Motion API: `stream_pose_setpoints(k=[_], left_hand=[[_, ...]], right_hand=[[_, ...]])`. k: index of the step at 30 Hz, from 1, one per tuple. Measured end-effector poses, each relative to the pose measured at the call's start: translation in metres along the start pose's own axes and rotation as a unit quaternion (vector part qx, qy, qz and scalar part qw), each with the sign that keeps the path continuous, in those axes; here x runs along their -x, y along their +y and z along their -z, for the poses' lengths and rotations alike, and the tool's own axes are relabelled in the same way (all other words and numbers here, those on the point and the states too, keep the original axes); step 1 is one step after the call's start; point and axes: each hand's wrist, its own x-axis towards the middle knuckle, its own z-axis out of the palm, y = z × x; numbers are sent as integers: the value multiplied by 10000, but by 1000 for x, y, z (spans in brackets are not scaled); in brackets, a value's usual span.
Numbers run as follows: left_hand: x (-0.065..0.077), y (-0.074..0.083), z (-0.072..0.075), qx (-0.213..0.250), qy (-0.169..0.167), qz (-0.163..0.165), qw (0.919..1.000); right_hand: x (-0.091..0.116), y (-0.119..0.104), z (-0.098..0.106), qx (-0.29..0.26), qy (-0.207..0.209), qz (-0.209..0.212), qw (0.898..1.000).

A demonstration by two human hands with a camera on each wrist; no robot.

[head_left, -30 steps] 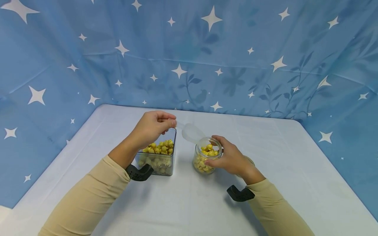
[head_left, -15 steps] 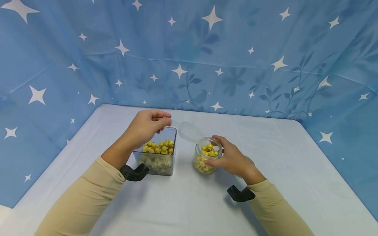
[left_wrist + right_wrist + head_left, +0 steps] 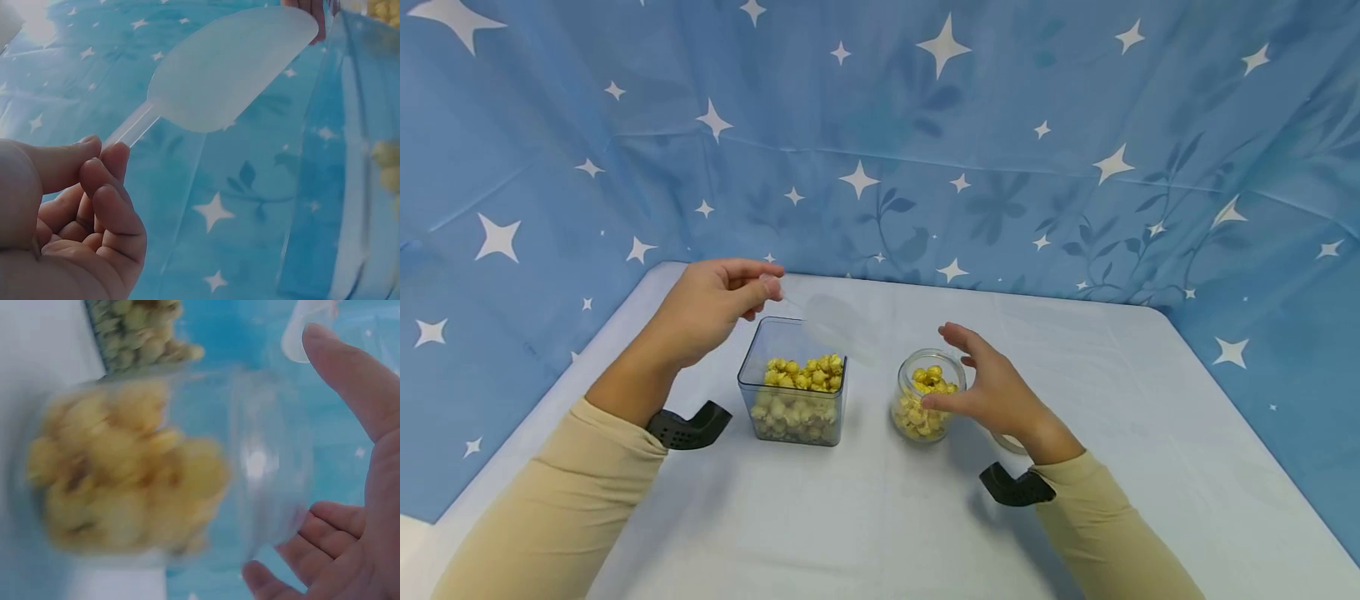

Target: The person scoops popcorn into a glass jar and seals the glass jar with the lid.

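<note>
In the head view my left hand [image 3: 707,304] pinches the handle of a translucent white scoop [image 3: 231,69], held in the air with its bowl pointing right. The left wrist view shows nothing in the bowl. Below it stands a clear rectangular container [image 3: 747,386], partly filled with yellow popcorn [image 3: 802,375]. To the right is a glass jar [image 3: 256,462], upright and lidless, also holding popcorn. My right hand [image 3: 1000,396] is at the jar's right side, thumb and fingers spread apart around the rim and not gripping it.
A round, pale-edged object [image 3: 1011,443] lies on the white tablecloth [image 3: 880,517], mostly hidden behind my right wrist. A blue curtain [image 3: 880,125] with white stars rises behind the table's far edge. Each wrist wears a black camera mount [image 3: 691,425].
My left hand has drawn the scoop left and up, away from the jar, over the container. My right hand has loosened from the jar, its fingers now spread. The jar has stayed in place.
</note>
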Motion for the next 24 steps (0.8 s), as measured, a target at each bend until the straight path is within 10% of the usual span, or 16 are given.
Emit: stream_pose_setpoints(k=[11, 24], left_hand=[[9, -12, 49, -865, 123, 136, 9961], [7, -11, 53, -1826, -356, 233, 9823]], right_hand=[[-36, -50, -25, 137, -644, 506, 9965], [-63, -67, -52, 558, -1425, 246, 9879]])
